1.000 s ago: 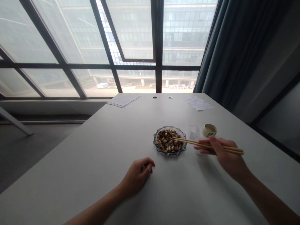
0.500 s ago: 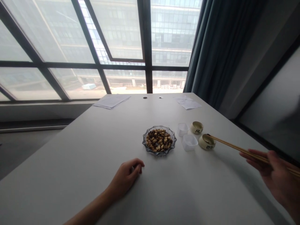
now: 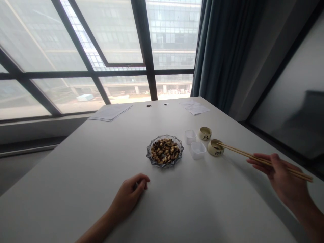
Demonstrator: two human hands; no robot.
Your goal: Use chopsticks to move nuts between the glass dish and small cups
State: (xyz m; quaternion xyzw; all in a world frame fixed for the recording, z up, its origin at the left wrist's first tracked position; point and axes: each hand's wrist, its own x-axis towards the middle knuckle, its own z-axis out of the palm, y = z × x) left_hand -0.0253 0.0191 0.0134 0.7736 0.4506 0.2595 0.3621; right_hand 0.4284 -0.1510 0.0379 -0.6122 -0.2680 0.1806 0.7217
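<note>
My right hand (image 3: 281, 174) holds a pair of wooden chopsticks (image 3: 244, 154), and their tips reach over the rim of a small cream ceramic bowl (image 3: 215, 147). Whether the tips hold anything is too small to tell. My left hand (image 3: 129, 194) rests curled on the white table (image 3: 76, 175), just below and left of a scalloped glass dish (image 3: 149, 154). The dish is heaped with peanuts and dark shells (image 3: 165, 151). Neither hand touches it.
Two small clear plastic cups (image 3: 197, 150) stand between the dish and a second ceramic bowl (image 3: 205, 133). Sheets of paper (image 3: 110, 112) lie near the far table edge, beside a large window (image 3: 121, 44) and a dark curtain (image 3: 217, 50).
My right hand has moved right, away from the glass dish, carrying the chopstick tips from over the dish to the nearer ceramic bowl. My left hand stays in place on the table.
</note>
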